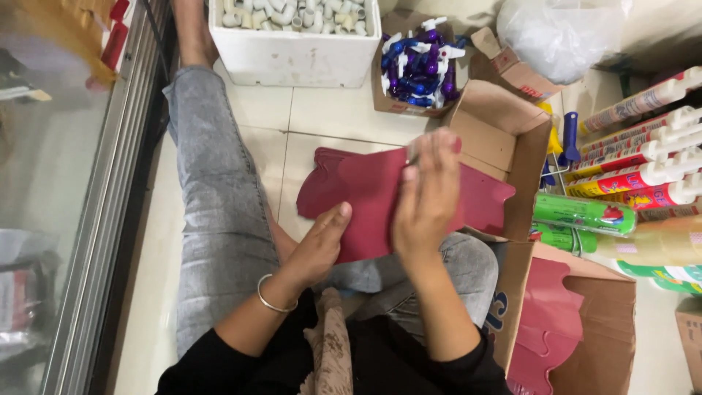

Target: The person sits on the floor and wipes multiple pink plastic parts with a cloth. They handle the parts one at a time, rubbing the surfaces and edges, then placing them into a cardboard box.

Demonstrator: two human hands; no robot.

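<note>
Seated on a tiled floor, a person holds a stack of dark red die-cut sheets (pixel 373 194) over the lap; left hand (pixel 318 245) pinches its lower edge; right hand (pixel 428 197) grips the top; thin, light, probably bendable, best held by edges.

Just one view here, a head cam looking pretty much straight down from above the seated person's lap, close in on both hands at center. The tiled floor (pixel 322 117) runs off toward 12 o'clock, a glass door (pixel 51 190) sits at 9, and open cardboard boxes (pixel 504 139) fill 1 to 4.
</note>
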